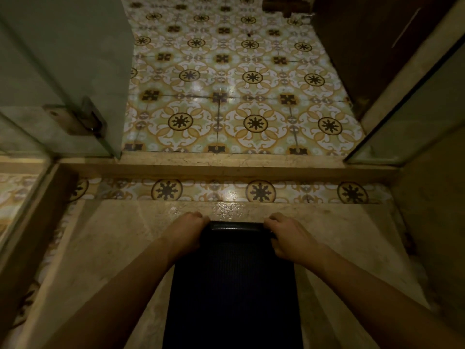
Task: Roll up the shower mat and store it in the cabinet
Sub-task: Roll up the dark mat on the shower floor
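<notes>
Patterned tile floor (234, 79) fills upper centre of frame, yellow-white-dark motifs. Glass panel (57, 71) upper left with a metal hinge (85, 119); second glass panel (412, 117) at right edge. Dark wooden door (372, 46) upper right. Stone threshold (226, 165) runs across the middle, a narrow tile strip just below it. Beige stone shower floor (120, 248) across lower frame, wet sheen near top edge. Dark shower mat (234, 293) lies flat lower centre, far edge curled into a small roll. Left hand (187, 230) closed over the roll's left end, right hand (289, 235) closed over its right end, fingers curled on the mat.
</notes>
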